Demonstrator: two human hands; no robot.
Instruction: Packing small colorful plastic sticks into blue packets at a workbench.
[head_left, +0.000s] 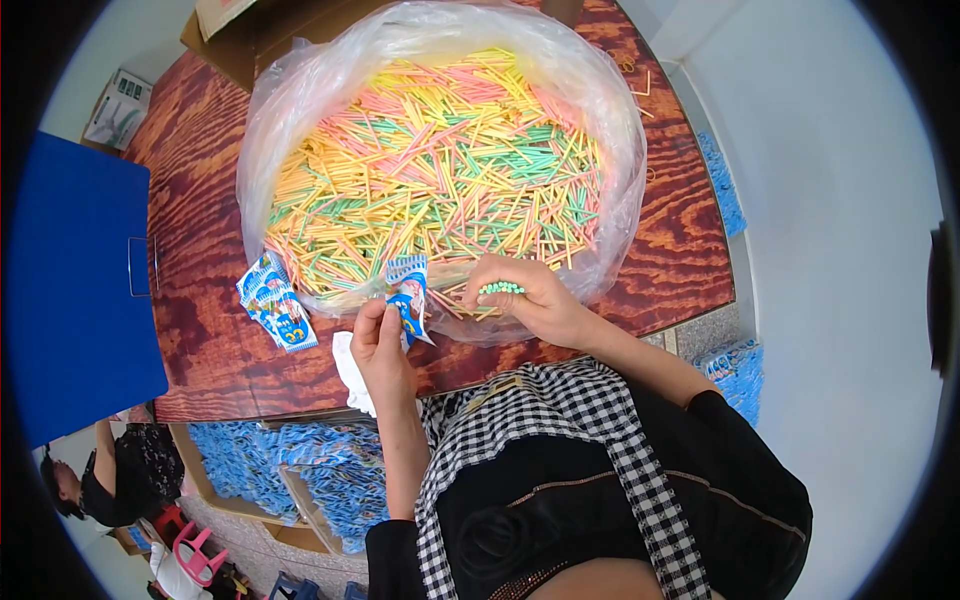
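In my left hand [383,345] I pinch a small blue and white packet [408,290], held upright at the near rim of a large clear plastic bag [625,215]. My right hand [530,300] is closed around a bundle of thin green sticks [501,288], their ends facing left toward the packet. The packet and the bundle are apart. Loose thin sticks [440,170] in yellow, pink, orange and green fill the bag. A few more blue and white packets [277,305] lie overlapped on the table, left of my left hand.
The bag stands on a reddish wood-grain table [205,345]. A cardboard box [235,40] is at the far left, a blue panel [80,290] along the left edge. White cloth [352,375] lies by my left wrist. Below are boxes of blue packets [340,485], stools [200,555] and another person [130,470].
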